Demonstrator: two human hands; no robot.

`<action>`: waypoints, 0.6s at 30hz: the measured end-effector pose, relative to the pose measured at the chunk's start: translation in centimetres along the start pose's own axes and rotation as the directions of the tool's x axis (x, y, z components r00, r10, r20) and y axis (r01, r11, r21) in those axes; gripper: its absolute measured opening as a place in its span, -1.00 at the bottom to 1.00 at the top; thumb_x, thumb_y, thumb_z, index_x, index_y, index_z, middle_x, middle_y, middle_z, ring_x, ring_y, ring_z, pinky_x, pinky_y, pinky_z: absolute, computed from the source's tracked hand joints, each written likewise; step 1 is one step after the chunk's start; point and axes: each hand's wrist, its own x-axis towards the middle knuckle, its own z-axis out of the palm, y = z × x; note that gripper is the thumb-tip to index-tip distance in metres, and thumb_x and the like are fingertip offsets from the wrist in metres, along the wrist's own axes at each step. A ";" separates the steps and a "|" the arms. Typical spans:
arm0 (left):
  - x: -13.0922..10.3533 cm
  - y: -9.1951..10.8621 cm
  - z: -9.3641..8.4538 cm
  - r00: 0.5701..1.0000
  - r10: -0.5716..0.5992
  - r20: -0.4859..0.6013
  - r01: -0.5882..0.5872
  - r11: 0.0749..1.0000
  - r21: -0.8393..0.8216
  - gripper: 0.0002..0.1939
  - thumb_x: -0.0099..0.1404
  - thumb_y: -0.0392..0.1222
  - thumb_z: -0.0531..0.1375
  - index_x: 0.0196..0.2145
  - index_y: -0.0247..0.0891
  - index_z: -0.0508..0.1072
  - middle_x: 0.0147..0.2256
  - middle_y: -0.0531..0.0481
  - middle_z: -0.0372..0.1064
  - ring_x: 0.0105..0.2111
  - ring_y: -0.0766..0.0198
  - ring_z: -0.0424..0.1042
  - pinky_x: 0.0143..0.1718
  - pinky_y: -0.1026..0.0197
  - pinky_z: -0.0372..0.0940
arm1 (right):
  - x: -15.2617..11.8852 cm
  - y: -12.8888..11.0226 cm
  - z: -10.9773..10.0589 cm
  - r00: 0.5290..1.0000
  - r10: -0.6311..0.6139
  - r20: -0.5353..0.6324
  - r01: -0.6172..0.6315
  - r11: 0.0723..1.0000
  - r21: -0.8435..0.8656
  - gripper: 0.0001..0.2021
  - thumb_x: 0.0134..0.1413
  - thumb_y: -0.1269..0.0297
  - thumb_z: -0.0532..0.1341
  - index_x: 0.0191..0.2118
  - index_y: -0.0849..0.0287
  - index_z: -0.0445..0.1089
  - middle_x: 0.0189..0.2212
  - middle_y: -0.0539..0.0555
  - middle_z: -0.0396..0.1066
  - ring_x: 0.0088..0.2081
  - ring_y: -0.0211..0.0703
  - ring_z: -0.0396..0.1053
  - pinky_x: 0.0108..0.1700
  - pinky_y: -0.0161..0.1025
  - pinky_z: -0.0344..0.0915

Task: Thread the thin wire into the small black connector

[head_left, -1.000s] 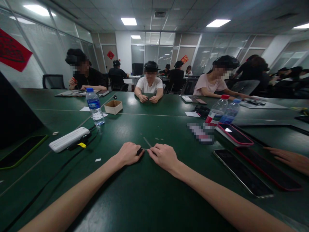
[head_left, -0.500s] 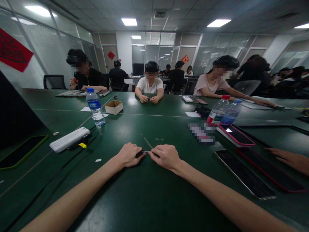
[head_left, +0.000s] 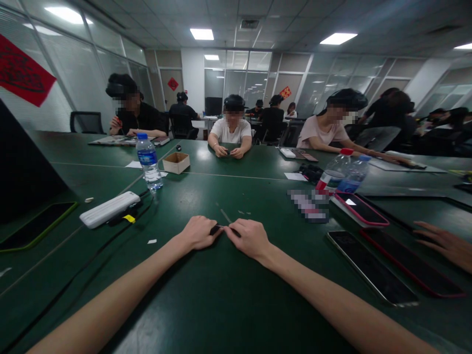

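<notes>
When compared with half a second earlier, note a slightly narrower gap between a small black object (head_left: 215,229), gripped in the left hand (head_left: 199,231) over the table (head_left: 206,300), and the curled right hand (head_left: 250,236), contents unclear, suggesting close two-handed work.

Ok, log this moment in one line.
left hand: holds small black object; right hand: close beside it; rest: open box, bottle farther ahead

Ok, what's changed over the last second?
The left hand and right hand have drawn slightly closer together. The co-worker's hand at the right edge shifted right; the co-worker in pink reached further right. The small dark object stays in the left hand; the open box hasn't moved.
</notes>
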 end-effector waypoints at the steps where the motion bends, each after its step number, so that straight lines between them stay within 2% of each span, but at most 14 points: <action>1: 0.0 0.0 0.0 1.000 0.004 -0.006 -0.004 1.000 -0.002 -0.52 0.36 0.09 -0.10 -0.34 -0.25 0.49 -0.35 -0.18 0.51 -0.34 0.07 0.50 -0.31 0.15 0.29 | 0.0 0.1 0.0 0.999 0.031 0.014 -0.030 0.999 -0.011 -0.63 0.27 0.13 0.01 -0.31 0.19 0.50 -0.42 0.07 0.46 -0.43 -0.30 0.35 -0.37 -0.38 0.19; 7: 0.0 -0.2 0.1 0.998 0.064 -0.029 -0.065 0.997 -0.030 -0.51 0.38 0.08 -0.12 -0.36 -0.25 0.47 -0.37 -0.17 0.51 -0.37 0.06 0.50 -0.35 0.14 0.29 | 0.2 -0.2 -0.2 0.994 0.107 0.034 -0.106 0.993 -0.055 -0.60 0.27 0.10 -0.01 -0.37 0.19 0.49 -0.44 0.06 0.44 -0.48 -0.32 0.33 -0.41 -0.38 0.17; 13: -0.1 -0.3 0.2 1.000 -0.013 -0.018 0.012 0.996 -0.083 -0.50 0.37 0.09 -0.12 -0.38 -0.25 0.47 -0.38 -0.15 0.51 -0.37 0.11 0.49 -0.34 0.19 0.28 | 0.3 -0.4 -0.4 0.992 0.126 0.030 -0.124 0.989 -0.080 -0.61 0.26 0.11 0.01 -0.42 0.19 0.47 -0.47 0.04 0.42 -0.51 -0.33 0.29 -0.45 -0.38 0.12; 18: -0.1 -0.4 0.3 1.000 -0.023 -0.021 0.021 0.995 -0.094 -0.49 0.38 0.11 -0.12 -0.37 -0.24 0.48 -0.39 -0.15 0.50 -0.39 0.10 0.49 -0.35 0.18 0.27 | 0.2 -0.3 -0.4 0.990 0.137 0.046 -0.134 0.989 -0.061 -0.60 0.28 0.11 -0.01 -0.40 0.20 0.47 -0.46 0.05 0.42 -0.50 -0.33 0.29 -0.46 -0.39 0.13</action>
